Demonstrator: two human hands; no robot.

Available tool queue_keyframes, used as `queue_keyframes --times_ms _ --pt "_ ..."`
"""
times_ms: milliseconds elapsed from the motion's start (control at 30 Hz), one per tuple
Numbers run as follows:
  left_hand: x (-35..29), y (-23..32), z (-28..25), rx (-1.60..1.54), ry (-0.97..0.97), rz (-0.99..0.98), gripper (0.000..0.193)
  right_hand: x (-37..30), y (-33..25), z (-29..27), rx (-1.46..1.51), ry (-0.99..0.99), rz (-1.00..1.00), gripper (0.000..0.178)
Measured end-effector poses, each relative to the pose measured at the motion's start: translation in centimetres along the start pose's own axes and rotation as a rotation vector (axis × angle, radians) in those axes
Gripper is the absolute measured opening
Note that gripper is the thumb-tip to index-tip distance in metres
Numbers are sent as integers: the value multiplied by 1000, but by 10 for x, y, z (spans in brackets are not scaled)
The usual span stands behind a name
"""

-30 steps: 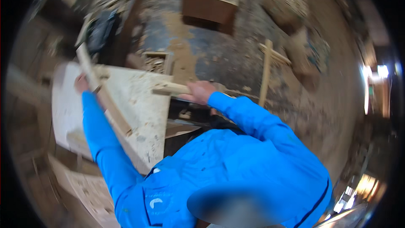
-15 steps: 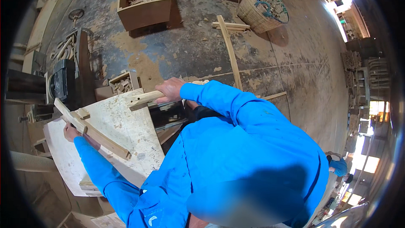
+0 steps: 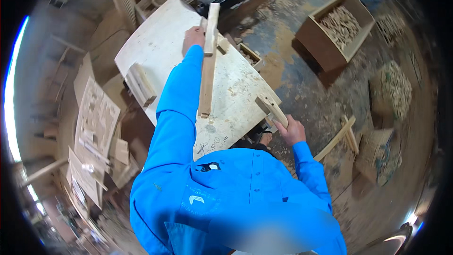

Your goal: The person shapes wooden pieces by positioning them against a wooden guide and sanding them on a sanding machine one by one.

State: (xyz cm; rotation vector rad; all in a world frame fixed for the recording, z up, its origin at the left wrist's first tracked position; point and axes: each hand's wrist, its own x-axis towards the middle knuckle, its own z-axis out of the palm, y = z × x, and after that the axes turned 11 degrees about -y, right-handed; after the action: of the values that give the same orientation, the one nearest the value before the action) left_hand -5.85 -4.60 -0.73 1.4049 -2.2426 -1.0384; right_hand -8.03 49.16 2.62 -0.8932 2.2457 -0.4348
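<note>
On the board (image 3: 160, 33), the left hand (image 3: 194, 37) touches a strip (image 3: 213, 26) lying over a beam (image 3: 206, 85) (how far closed, I cannot tell), while the right hand (image 3: 293, 131) wraps round a bar (image 3: 274, 109) whose far end overlaps the board's edge.

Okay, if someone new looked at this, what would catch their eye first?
Probably the bright blue jacket, filling the lower middle. Above it, the left hand is against wooden pieces on a pale tabletop, and the right hand holds a wooden bar at the tabletop's right edge. Toward the upper right stands a brown box of wood scraps.
</note>
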Motion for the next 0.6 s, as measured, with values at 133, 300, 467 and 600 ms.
queue_keyframes --times_ms 133,300,467,600 --pt "-6 8 -25 37 57 -8 34 7 -11 -10 -13 4 -2 51" --pt "7 -4 -16 -27 153 38 32 9 -11 -10 -11 63 -49 48" --pt "3 -5 -11 -154 190 94 32 4 -7 -11 -7 42 -24 47" --pt "-8 -3 -18 -480 147 2 39 1 -8 -11 -28 25 -3 53"
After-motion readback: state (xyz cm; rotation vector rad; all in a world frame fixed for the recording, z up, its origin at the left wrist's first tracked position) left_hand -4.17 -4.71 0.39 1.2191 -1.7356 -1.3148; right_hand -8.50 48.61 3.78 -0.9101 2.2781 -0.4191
